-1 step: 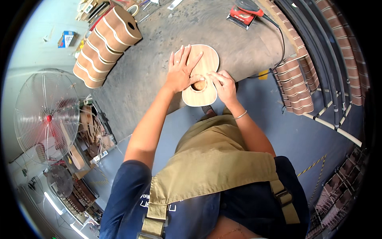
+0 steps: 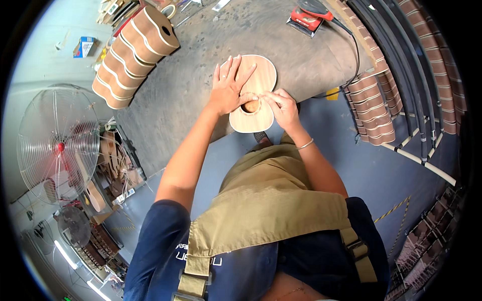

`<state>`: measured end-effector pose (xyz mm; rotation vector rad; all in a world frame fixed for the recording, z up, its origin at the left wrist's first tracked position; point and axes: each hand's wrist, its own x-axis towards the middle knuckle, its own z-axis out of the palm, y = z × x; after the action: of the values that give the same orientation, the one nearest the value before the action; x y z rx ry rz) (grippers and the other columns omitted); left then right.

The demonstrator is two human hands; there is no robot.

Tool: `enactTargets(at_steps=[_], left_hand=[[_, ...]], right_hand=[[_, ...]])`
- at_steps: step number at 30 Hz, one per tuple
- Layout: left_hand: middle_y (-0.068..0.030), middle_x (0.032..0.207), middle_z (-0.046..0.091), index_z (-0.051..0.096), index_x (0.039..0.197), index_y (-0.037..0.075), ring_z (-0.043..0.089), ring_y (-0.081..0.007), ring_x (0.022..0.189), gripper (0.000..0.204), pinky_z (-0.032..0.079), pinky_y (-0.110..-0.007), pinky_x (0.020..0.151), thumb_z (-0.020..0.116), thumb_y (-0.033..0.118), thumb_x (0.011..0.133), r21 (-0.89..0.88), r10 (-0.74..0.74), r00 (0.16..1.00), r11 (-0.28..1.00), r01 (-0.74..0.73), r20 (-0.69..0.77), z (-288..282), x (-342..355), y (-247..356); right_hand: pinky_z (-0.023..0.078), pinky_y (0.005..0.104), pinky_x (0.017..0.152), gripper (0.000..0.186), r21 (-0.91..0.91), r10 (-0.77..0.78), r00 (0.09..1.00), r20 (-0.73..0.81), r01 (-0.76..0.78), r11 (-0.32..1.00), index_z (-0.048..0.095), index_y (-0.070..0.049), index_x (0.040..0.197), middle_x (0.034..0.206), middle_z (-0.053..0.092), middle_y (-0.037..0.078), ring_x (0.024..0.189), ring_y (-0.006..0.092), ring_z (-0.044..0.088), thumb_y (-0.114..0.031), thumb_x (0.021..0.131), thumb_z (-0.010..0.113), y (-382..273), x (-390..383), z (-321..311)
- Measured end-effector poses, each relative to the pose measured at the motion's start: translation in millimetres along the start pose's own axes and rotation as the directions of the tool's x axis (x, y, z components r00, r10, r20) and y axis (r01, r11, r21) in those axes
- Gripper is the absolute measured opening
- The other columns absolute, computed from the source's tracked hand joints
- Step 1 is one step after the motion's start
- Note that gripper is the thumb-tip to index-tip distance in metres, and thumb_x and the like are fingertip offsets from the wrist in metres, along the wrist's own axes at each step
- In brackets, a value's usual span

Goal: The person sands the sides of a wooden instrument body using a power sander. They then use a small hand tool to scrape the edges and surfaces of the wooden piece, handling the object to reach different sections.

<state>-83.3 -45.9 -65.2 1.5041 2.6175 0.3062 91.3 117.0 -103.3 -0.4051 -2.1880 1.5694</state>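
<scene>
A small ukulele body (image 2: 263, 75) of pale wood with a white edge lies at the worktable's near edge, its round sound hole facing up. Across its top, my left hand (image 2: 230, 90) rests flat with the fingers spread, the thumb reaching to the hole's rim. My right hand (image 2: 282, 108) is closed in a pinch at the right side of the sound hole. Whatever its fingertips hold, if anything, is too small or hidden to make out.
A row of ukulele bodies (image 2: 135, 57) stands at the table's (image 2: 196, 55) left. A red sander (image 2: 306, 21) with a black cord sits at the far right. More bodies (image 2: 371, 110) hang by a rack (image 2: 416, 158) on the right. A wire-caged fan (image 2: 60, 145) stands left.
</scene>
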Motion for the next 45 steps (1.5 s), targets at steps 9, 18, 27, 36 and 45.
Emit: enactTargets(at_steps=[9, 18, 27, 36, 45], left_hand=[[-0.0158, 0.183, 0.014, 0.023, 0.174, 0.045, 0.009, -0.0411, 0.169, 0.106, 0.006, -0.064, 0.133, 0.058, 0.090, 0.085, 0.019, -0.034, 0.999, 0.999, 0.033, 0.033, 1.9, -2.4, -2.9], [-0.0263, 0.180, 0.014, 0.030, 0.174, 0.027, 0.010, -0.0428, 0.168, 0.102, 0.011, -0.058, 0.134, 0.067, 0.076, 0.092, -0.103, -0.007, 0.999, 0.995, 0.012, 0.053, -8.0, -8.7, -5.7], [-0.0101, 0.098, 0.072, 0.061, 0.116, 0.001, 0.068, -0.0230, 0.072, 0.059, 0.061, -0.038, 0.080, 0.084, 0.052, 0.096, -0.776, -0.683, 0.403, -0.407, 0.481, 0.609, 58.2, -139.8, 67.4], [-0.0109, 0.115, 0.075, 0.064, 0.130, 0.007, 0.076, -0.0210, 0.104, 0.044, 0.067, -0.042, 0.091, 0.083, 0.028, 0.096, -0.808, -0.669, 0.470, -0.551, 0.209, 0.577, 18.2, -77.9, 96.6], [-0.0106, 0.096, 0.070, 0.055, 0.099, 0.003, 0.066, -0.0231, 0.085, 0.051, 0.055, -0.039, 0.081, 0.096, 0.028, 0.080, -0.941, -0.946, 0.227, 0.276, 0.196, -0.231, -51.6, 35.6, -5.4]], right_hand=[[0.051, 0.0309, 0.073, 0.020, 0.048, 0.059, 0.954, 0.294, -0.076, 0.996, 0.084, -0.008, 0.118, 0.087, 0.067, 0.010, 0.077, 0.0193, 0.063, -0.013, 0.103, 0.071, -16.6, -45.8, -36.8], [0.055, 0.0325, 0.074, 0.013, 0.094, 0.233, 0.934, 0.271, -0.267, 0.959, 0.083, -0.005, 0.104, 0.088, 0.077, 0.007, 0.079, 0.0166, 0.071, -0.013, 0.101, 0.073, -42.5, -118.8, -21.9], [0.047, 0.0257, 0.063, 0.020, 0.079, 0.409, 0.884, -0.226, -0.402, 0.912, 0.071, 0.001, 0.098, 0.079, 0.068, -0.002, 0.070, 0.0055, 0.057, -0.017, 0.107, 0.070, 17.3, -90.0, -89.7], [0.049, 0.0270, 0.065, 0.015, 0.035, 0.291, 0.956, -0.050, -0.289, 0.957, 0.071, -0.001, 0.106, 0.082, 0.071, 0.001, 0.073, 0.0063, 0.060, -0.015, 0.104, 0.075, -9.1, -38.5, -45.6], [0.055, 0.0363, 0.073, 0.015, -0.167, 0.124, 0.992, 0.034, -0.116, 0.979, 0.070, 0.000, 0.104, 0.089, 0.074, 0.016, 0.076, 0.0259, 0.070, -0.013, 0.101, 0.076, -3.6, 34.0, -96.2]])
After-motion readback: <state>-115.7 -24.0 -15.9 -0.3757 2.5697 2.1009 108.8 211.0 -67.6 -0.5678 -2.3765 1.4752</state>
